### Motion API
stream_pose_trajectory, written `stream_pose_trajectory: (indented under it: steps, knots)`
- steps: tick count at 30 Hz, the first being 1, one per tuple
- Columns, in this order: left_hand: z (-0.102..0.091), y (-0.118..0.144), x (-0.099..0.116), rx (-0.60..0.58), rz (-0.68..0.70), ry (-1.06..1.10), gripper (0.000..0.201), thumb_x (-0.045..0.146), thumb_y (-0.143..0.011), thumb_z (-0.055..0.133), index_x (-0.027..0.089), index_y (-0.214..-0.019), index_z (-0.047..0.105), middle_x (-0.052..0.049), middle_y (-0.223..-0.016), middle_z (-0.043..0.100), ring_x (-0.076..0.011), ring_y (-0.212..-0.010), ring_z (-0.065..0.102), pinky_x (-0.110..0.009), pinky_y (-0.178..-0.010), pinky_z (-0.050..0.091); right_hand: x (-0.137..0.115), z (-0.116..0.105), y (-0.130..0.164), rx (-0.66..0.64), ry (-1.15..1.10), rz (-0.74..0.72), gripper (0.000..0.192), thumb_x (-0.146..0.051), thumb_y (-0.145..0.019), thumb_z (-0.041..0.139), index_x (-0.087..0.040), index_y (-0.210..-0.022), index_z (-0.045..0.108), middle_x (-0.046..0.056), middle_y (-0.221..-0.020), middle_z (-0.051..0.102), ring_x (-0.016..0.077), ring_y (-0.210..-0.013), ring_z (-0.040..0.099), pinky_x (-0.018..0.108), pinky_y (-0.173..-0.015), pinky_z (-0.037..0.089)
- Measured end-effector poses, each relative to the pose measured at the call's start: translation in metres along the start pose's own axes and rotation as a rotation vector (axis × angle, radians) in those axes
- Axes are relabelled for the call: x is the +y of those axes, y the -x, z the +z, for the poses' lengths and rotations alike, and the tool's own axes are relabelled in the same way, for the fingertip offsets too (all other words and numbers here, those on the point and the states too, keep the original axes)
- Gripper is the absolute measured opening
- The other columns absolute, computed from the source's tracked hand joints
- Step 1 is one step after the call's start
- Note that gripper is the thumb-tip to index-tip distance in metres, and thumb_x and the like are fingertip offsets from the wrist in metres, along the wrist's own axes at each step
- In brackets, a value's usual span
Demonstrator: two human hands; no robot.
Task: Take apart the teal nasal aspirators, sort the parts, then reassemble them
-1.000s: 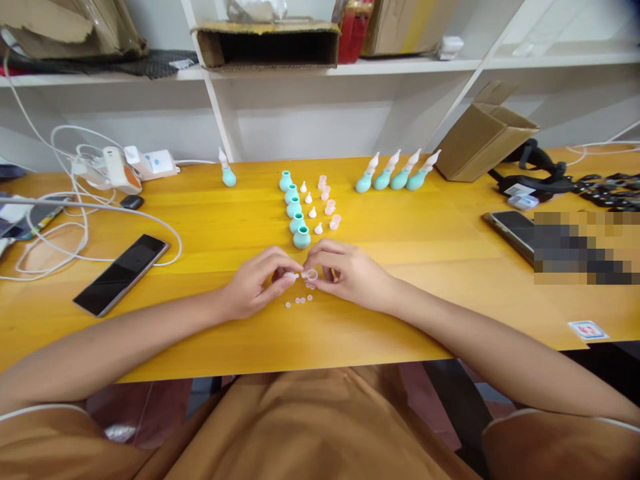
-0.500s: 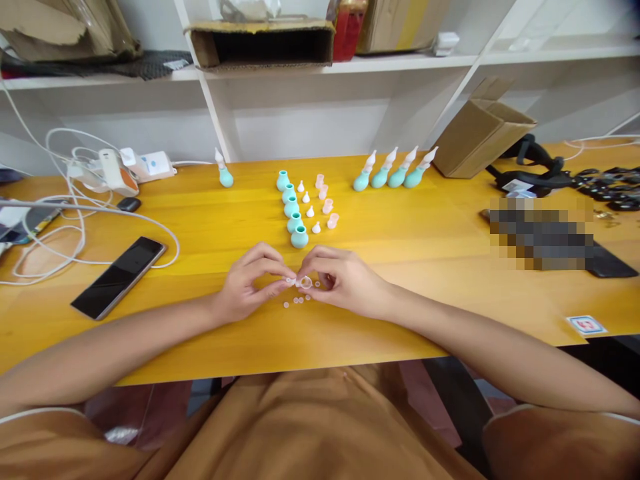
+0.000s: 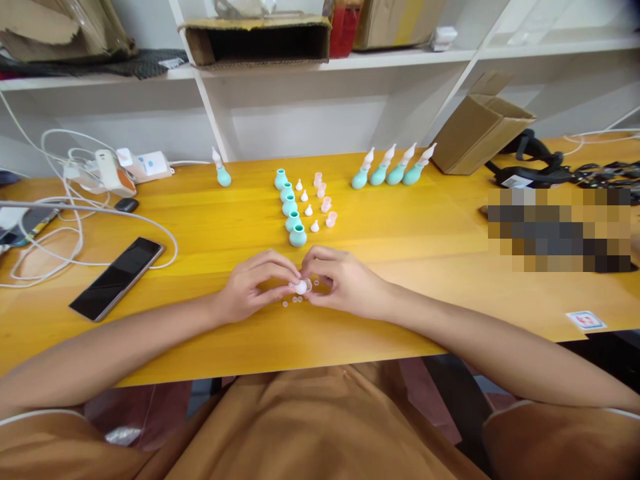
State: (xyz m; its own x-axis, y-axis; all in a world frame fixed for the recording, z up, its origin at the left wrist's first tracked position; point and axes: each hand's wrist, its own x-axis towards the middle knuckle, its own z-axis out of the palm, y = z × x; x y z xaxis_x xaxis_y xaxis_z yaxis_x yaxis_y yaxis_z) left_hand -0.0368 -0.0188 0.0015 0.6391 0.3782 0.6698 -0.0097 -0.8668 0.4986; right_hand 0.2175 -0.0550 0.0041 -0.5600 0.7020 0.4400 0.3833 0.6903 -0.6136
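Note:
Close to the table's front edge, my left hand [image 3: 256,285] pinches a small white nozzle tip [image 3: 301,287] between thumb and fingers. My right hand [image 3: 345,283] grips a translucent connector [image 3: 309,285] right against it; fingers partly cover both pieces. Small clear discs [image 3: 285,304] lie on the table around my fingertips. Beyond my hands stands a row of mint-green bulbs [image 3: 298,236] with open necks. Beside it run a row of white nozzle tips [image 3: 315,226] and a row of pink translucent connectors [image 3: 331,219].
Several assembled nasal aspirators [image 3: 413,172] stand at the back right, one more aspirator [image 3: 223,175] at the back left. A phone [image 3: 117,279] and white cables [image 3: 173,233] lie left. An open cardboard box [image 3: 483,137] and black straps [image 3: 530,170] are right, below shelves.
The white nozzle tip has turned so its round end shows and now sits against the connector. My hands have come slightly closer together. The view has shifted a little.

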Motion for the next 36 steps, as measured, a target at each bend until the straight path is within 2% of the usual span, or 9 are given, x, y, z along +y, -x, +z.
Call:
stream_pose_trajectory:
  steps: [5,11,21,26,30,33,36]
  knots:
    - [-0.0002,-0.0012,-0.0008,-0.031,0.036,0.059,0.015,0.025,-0.102,0.079,0.027,-0.117,0.078,-0.008,-0.11,0.084,-0.0205,-0.1,0.081,-0.035,-0.087,0.067,-0.0025,-0.0003,0.0004,-0.048,0.003,0.021,0.016,-0.006,-0.088,0.079,-0.019,-0.097,0.075,0.004,-0.101,0.069,0.016,-0.084,0.069,0.027,-0.075,0.054]
    - [0.0005,-0.0027,-0.0018,-0.03,0.085,0.067,0.019,0.021,-0.101,0.079,0.027,-0.119,0.077,-0.009,-0.111,0.085,-0.0206,-0.1,0.081,-0.037,-0.088,0.066,-0.0034,0.0021,0.0014,-0.068,0.032,0.018,0.009,-0.012,-0.092,0.08,-0.019,-0.097,0.075,0.005,-0.102,0.068,0.0176,-0.088,0.07,0.029,-0.08,0.056]
    - [0.0033,-0.0039,-0.0014,-0.089,0.107,-0.031,0.027,0.02,-0.098,0.082,0.026,-0.124,0.076,-0.007,-0.106,0.084,-0.0209,-0.099,0.081,-0.036,-0.09,0.065,-0.0023,0.0057,0.0024,-0.09,0.045,0.034,0.015,-0.008,-0.088,0.078,-0.019,-0.092,0.07,0.005,-0.1,0.067,0.017,-0.084,0.067,0.029,-0.077,0.054]
    - [0.0041,-0.0015,0.0007,-0.011,0.023,-0.054,0.02,0.02,-0.098,0.081,0.024,-0.118,0.076,-0.008,-0.105,0.081,-0.0195,-0.095,0.079,-0.032,-0.083,0.066,-0.0064,0.0023,-0.0009,0.008,0.015,0.067,0.019,-0.012,-0.09,0.079,-0.021,-0.101,0.066,0.003,-0.101,0.071,0.0159,-0.079,0.063,0.028,-0.072,0.049]
    - [0.0038,-0.0013,0.0011,0.066,-0.014,-0.1,0.02,0.021,-0.096,0.084,0.022,-0.112,0.073,-0.006,-0.1,0.079,-0.0173,-0.089,0.076,-0.03,-0.08,0.064,-0.0084,-0.0011,-0.0026,0.081,0.014,0.065,0.017,-0.015,-0.092,0.078,-0.022,-0.1,0.065,0.002,-0.099,0.067,0.0162,-0.081,0.063,0.029,-0.074,0.049]
    - [0.0026,-0.0015,0.0,0.091,-0.045,-0.114,0.019,0.02,-0.095,0.084,0.021,-0.11,0.073,-0.005,-0.101,0.078,-0.0168,-0.092,0.076,-0.03,-0.083,0.064,-0.0085,-0.0027,-0.0035,0.117,0.015,0.046,0.013,-0.015,-0.095,0.075,-0.023,-0.102,0.067,0.002,-0.099,0.066,0.0165,-0.081,0.064,0.03,-0.075,0.051]
    - [0.0019,-0.0007,-0.0025,0.124,-0.075,-0.118,0.018,0.02,-0.095,0.084,0.022,-0.109,0.073,-0.006,-0.106,0.077,-0.0178,-0.098,0.075,-0.033,-0.088,0.064,-0.008,-0.0041,-0.0047,0.16,0.055,-0.003,0.01,-0.02,-0.099,0.074,-0.024,-0.107,0.069,0.005,-0.101,0.069,0.0209,-0.089,0.066,0.036,-0.081,0.055]
